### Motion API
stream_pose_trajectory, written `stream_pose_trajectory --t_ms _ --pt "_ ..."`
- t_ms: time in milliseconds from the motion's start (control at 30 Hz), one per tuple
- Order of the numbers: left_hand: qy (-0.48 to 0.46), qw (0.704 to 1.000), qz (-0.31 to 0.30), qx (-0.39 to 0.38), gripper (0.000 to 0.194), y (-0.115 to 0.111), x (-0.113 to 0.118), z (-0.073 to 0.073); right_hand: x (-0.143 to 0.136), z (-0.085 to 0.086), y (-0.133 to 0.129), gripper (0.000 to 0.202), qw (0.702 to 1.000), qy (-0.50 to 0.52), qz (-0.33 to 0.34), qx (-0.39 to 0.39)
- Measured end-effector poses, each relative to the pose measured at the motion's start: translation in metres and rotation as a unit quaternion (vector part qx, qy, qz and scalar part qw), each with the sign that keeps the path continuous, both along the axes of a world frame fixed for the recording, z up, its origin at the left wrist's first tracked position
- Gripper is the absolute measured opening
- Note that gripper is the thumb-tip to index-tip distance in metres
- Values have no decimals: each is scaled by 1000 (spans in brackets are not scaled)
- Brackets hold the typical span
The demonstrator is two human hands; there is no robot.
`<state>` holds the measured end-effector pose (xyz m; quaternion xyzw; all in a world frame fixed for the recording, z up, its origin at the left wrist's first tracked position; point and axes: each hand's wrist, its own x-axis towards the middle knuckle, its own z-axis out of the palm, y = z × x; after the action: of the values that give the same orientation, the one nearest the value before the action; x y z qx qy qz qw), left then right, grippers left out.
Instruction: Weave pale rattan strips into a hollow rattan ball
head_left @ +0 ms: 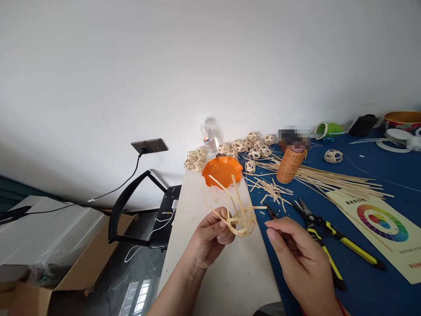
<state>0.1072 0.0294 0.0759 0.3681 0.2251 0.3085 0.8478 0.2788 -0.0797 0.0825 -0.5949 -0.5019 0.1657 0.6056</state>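
Note:
My left hand (212,232) is closed on a partly woven ball of bamboo strips (242,221), gripping its left side between thumb and fingers. Several loose strip ends stick up and out from it, one of them pointing right. To the right of the ball is my right hand (299,259), apart from it. Thumb and index finger are brought together there and the other fingers curl under; whether anything is in them is hidden. A dark tool tip (271,213) shows just beyond these fingers, the rest of it covered by the hand.
Yellow-and-black pliers (311,219) lie beside a colour-wheel card (362,210). Behind are cut strip pieces (271,188), long strips (338,177), a cord-wrapped cylinder (289,166), an orange dish (222,171), finished woven balls (253,151) and a bottle (208,138). A black chair (167,206) stands left.

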Motion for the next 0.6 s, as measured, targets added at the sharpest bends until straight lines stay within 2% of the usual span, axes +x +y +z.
stream_pose_trajectory --t_ms 100,167,333,467,600 --pt "39 998 17 44 38 0 1 -1 0 -3 0 9 1000 0 1 -2" --pt "75 992 31 101 38 -1 1 -1 1 -6 0 9 1000 0 4 -11" --pt "147 958 26 245 31 -5 0 1 2 -15 -1 8 999 -9 5 -30" --pt "209 931 13 298 30 -8 -2 0 0 -18 0 11 999 -47 5 -13" --pt "235 917 4 322 31 -9 -2 -3 -3 -17 3 17 992 -121 21 19"
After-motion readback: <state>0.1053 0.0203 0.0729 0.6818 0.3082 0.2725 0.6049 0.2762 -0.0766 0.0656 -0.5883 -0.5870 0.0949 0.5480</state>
